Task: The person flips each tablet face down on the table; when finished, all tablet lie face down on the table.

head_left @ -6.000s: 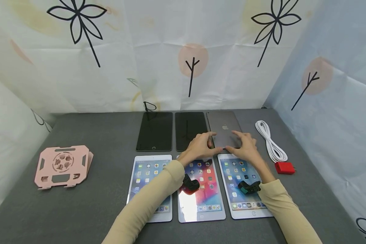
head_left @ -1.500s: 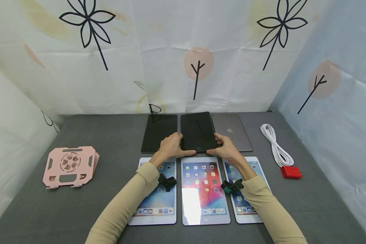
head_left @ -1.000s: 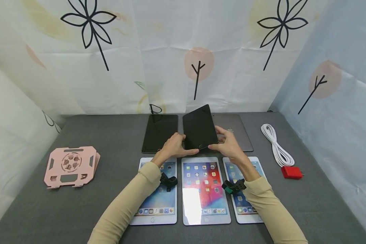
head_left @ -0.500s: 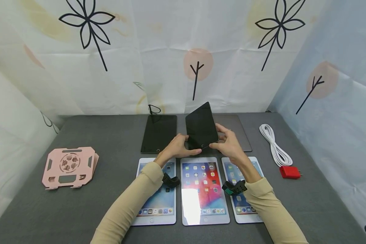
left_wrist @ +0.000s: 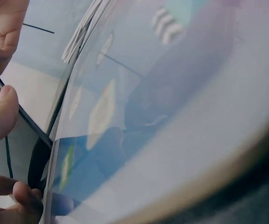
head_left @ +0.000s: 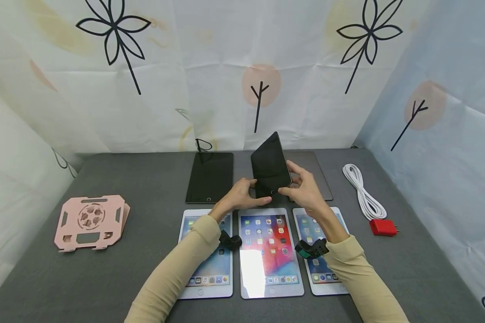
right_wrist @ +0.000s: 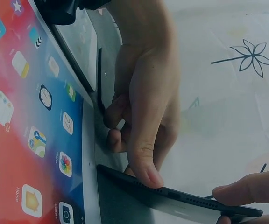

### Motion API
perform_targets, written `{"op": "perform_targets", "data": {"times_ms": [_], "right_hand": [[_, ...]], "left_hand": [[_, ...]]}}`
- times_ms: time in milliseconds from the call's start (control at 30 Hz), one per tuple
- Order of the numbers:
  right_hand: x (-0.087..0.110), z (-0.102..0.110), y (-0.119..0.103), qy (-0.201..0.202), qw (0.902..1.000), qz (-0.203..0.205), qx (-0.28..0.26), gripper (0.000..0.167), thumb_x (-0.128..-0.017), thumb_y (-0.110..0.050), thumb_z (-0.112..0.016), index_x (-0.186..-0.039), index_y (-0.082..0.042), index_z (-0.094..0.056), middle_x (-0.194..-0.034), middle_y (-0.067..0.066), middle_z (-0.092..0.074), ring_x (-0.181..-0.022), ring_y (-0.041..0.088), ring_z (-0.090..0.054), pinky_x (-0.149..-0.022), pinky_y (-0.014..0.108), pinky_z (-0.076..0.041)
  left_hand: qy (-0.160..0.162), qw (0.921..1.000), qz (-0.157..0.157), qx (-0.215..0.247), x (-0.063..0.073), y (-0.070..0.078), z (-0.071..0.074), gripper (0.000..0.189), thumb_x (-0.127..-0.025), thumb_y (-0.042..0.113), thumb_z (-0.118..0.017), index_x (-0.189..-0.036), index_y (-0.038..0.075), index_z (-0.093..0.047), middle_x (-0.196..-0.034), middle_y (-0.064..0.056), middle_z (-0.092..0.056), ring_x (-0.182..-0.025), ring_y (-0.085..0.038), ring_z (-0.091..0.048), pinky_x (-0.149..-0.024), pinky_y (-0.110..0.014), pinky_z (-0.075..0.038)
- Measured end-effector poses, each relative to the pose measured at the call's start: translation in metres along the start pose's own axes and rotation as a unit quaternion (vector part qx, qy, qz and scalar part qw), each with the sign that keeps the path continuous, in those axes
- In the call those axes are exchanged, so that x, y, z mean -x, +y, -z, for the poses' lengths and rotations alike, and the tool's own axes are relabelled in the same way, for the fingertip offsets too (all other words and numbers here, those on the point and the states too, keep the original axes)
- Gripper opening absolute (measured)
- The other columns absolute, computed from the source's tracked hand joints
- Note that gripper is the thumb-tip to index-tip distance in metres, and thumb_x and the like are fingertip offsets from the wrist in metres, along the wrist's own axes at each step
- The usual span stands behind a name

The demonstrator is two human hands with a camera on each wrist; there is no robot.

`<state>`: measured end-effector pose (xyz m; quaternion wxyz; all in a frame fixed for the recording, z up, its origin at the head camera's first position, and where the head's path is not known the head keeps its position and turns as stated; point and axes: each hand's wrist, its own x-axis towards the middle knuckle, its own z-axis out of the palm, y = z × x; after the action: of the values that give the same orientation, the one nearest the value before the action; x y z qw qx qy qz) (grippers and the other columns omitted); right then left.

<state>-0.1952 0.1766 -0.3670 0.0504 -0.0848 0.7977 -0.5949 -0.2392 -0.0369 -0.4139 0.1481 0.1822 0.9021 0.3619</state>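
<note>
Beyond the white rectangular red-and-blue-screened tablet (head_left: 271,255), our left hand (head_left: 240,194) and right hand (head_left: 305,191) grip the black rectangular glass-fronted tablet (head_left: 270,167), tilted up; we judge lifting done, laying flat remaining.

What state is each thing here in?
Raised black tablet: tilted, screen dark, held by left hand and right hand.
Other black tablet: flat, screen dark.
Grey tablet: flat, partly hidden.
Left white tablet: screen lit.
Middle white tablet: screen lit.
Right white tablet: screen lit.
White cable: coiled.
Red charger: unplugged, prongs bare.
Pink stand: nothing resting on it.
</note>
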Motion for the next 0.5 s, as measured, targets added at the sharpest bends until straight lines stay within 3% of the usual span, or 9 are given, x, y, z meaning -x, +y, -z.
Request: {"op": "perform_targets", "data": {"times_ms": [167, 333, 500], "right_hand": [[0.0003, -0.0015, -0.0032, -0.001, 0.9999, 0.011, 0.0, 0.082, -0.091, 0.01, -0.064, -0.162, -0.008, -0.027, -0.151, 0.025, -0.043, -0.092, 0.025, -0.065, -0.066, 0.028, -0.044], [0.0013, -0.0041, -0.0052, -0.001, 0.9998, 0.018, 0.009, 0.081, -0.092, 0.009, -0.063, -0.162, -0.008, -0.027, -0.156, 0.024, -0.033, -0.117, 0.046, -0.063, -0.085, 0.024, -0.05], [0.0016, -0.0067, -0.008, -0.001, 0.9997, 0.022, 0.009, 0.083, -0.092, 0.01, -0.063, -0.163, -0.009, -0.025, -0.157, 0.023, -0.028, -0.122, 0.049, -0.06, -0.094, 0.033, -0.052]], "left_hand": [[-0.004, 0.9998, -0.008, 0.019, -0.0003, 0.0016, -0.001, 0.084, -0.09, 0.045, -0.075, -0.153, -0.001, -0.043, -0.144, -0.02, -0.057, -0.136, -0.034, -0.05, -0.115, -0.048, -0.043], [-0.005, 0.9989, -0.027, 0.037, 0.0002, 0.0031, -0.0017, 0.08, -0.092, 0.04, -0.075, -0.153, -0.001, -0.044, -0.141, -0.019, -0.061, -0.135, -0.033, -0.052, -0.114, -0.049, -0.044], [-0.012, 0.9983, -0.033, 0.047, 0.0013, 0.0057, -0.0015, 0.079, -0.093, 0.039, -0.074, -0.154, 0.001, -0.042, -0.145, -0.02, -0.06, -0.14, -0.034, -0.051, -0.116, -0.05, -0.042]]}}
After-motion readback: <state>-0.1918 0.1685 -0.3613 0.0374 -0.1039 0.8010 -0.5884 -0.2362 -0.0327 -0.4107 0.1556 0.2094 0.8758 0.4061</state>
